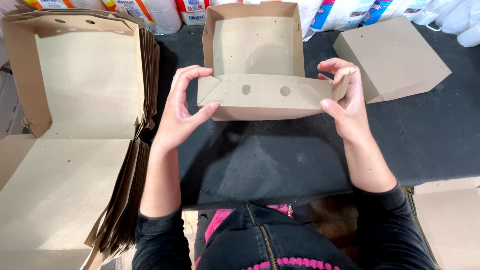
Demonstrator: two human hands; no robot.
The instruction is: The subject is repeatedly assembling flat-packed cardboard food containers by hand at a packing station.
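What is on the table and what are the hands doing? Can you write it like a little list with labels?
Left hand: left hand pinches the left corner of the open cardboard box
Right hand: right hand pinches its right corner flap
Box front: two round holes
Left side: stack of unfolded boxes
Right side: closed box
Surface: black table
Back edge: white wrapped packs

box [260, 95]: plain brown cardboard, two dark round holes
flat stack [75, 125]: same brown, paler inside
closed box [395, 57]: brown
table [280, 160]: dark grey-black
sleeves [160, 240]: black
garment trim [295, 262]: pink, possibly knitted
packages [345, 12]: white, blue and red print
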